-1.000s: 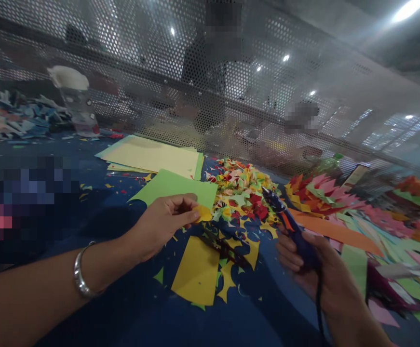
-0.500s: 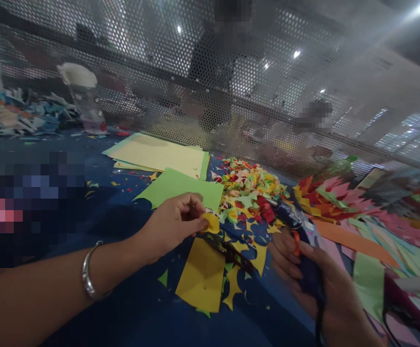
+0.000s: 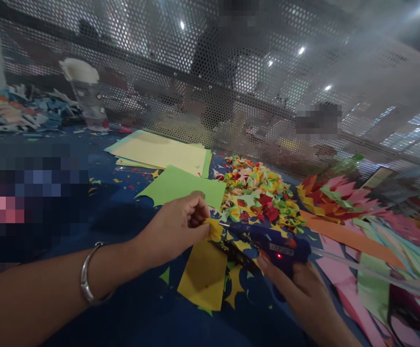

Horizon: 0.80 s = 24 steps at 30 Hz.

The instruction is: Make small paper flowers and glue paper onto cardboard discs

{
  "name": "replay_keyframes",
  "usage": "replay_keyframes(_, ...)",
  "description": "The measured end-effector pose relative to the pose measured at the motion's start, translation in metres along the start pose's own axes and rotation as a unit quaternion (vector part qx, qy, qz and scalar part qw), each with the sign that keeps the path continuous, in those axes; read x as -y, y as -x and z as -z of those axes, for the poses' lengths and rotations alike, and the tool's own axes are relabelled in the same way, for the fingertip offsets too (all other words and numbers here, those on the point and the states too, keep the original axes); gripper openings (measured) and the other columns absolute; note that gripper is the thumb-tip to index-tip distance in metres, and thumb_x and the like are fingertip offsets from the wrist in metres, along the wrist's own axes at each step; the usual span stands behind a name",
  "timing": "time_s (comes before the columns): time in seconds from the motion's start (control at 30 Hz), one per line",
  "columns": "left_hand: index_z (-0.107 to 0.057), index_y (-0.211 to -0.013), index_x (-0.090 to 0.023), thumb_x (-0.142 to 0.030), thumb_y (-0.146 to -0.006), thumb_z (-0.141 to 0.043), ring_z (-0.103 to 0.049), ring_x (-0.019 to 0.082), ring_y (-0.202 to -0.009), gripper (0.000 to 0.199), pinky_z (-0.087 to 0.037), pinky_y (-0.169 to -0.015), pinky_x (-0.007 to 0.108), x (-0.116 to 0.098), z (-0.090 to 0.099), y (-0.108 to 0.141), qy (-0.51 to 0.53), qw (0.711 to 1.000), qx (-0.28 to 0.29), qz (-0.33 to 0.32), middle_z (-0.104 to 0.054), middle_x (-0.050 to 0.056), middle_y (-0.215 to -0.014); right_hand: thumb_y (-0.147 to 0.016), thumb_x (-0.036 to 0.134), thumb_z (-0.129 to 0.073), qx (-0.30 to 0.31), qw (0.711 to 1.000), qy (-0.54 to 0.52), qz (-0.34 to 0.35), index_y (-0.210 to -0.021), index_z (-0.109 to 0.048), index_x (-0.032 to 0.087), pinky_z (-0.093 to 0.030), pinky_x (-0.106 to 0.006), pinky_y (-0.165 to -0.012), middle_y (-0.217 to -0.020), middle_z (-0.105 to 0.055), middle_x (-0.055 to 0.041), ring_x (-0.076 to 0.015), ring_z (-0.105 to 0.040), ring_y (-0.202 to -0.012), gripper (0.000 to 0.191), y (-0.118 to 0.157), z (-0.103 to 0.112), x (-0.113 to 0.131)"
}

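My left hand (image 3: 181, 221), with a silver bangle at the wrist, pinches a small yellow paper piece (image 3: 215, 230) between thumb and fingers. My right hand (image 3: 300, 289) is wrapped round a dark blue glue gun (image 3: 267, 238) with a small red light lit. The gun's metal nozzle points left and meets the edge of the yellow piece. Below them a yellow sheet (image 3: 204, 279) lies on the blue table, and dark scissors (image 3: 240, 258) rest partly over its upper right side.
Behind my left hand lies a green sheet (image 3: 184, 185), with a stack of pale sheets (image 3: 162, 149) beyond. Colourful paper scraps (image 3: 256, 190) are heaped behind the glue gun. Folded paper pieces (image 3: 340, 193) and strips stand right. A lidded cup (image 3: 87, 96) is at back left, before perforated metal.
My right hand has turned the glue gun leftward and brought its nozzle to the yellow piece. The left hand has barely moved and keeps its pinch.
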<state>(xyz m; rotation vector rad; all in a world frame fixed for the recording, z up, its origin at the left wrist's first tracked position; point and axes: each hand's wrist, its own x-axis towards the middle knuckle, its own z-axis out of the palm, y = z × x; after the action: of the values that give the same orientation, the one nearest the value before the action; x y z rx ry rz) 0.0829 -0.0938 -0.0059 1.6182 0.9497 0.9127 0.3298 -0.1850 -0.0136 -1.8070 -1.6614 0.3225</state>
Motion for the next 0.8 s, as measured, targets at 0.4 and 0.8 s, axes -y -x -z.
replay_keyframes(0.4,-0.054,-0.082,-0.019,-0.020,-0.076,-0.063,-0.055,0.010,-0.063,0.011,-0.043,-0.059,0.021,-0.004,0.000,0.002,-0.025,1.000,0.006,-0.002,-0.057,-0.004,-0.068,-0.090,0.046,-0.056,0.074,0.990,0.015,0.120,-0.077,-0.075,0.023,-0.055,-0.030,-0.069,-0.069,-0.075,-0.0046,-0.0241,-0.069,-0.068,0.032,-0.007,0.003,0.009)
replay_keyframes(0.8,-0.058,-0.079,-0.018,-0.021,-0.076,-0.063,-0.056,0.011,-0.061,0.007,-0.044,-0.058,0.022,-0.007,-0.001,0.002,-0.052,0.999,0.003,-0.005,-0.060,-0.002,-0.067,-0.086,0.042,-0.060,0.077,0.989,-0.003,0.124,-0.076,-0.076,0.026,-0.055,-0.034,-0.063,-0.066,-0.073,-0.0058,-0.0255,-0.068,-0.063,0.024,-0.008,0.004,0.009)
